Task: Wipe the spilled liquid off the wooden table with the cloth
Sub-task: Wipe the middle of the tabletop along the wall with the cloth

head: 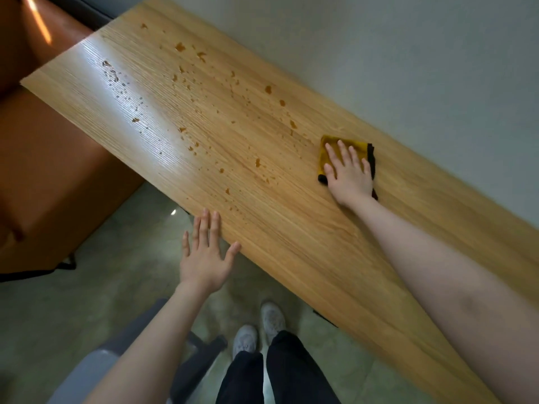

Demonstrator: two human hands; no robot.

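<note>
A long rectangular wooden table (291,228) with pale oak-grain laminate is stretching diagonally, its long axis running from the upper left down to the lower right, with a glossy band of glare lying across its upper-left end. Beside that end of the table, a smooth orange-brown upholstered seat (43,170) is sitting on the floor. Below the table's near edge, a greenish, mottled stone-like floor (102,287) is showing, along with a grey chair (122,354) and the person's dark trousers and pale sneakers (259,328).

Amber spilled liquid (204,97) is lying scattered as small drops and irregular blotches over the upper-left half of the table, thinning out toward the table's middle.

The right hand (348,173) is pressing flat on a cloth, fingers straight and slightly spread, gripping nothing. The left hand (204,258) is hovering released at the table's near edge, fingers straight and splayed, its thumb tip and fingertips lying at that edge; whether they are touching it I cannot tell.

The cloth (332,147), a mustard-yellow folded square with a dark trim, soft and plush-looking, is lying flat on the table toward its far long edge, just right of the last drops, its edges sitting slightly askew to the table's long axis
</note>
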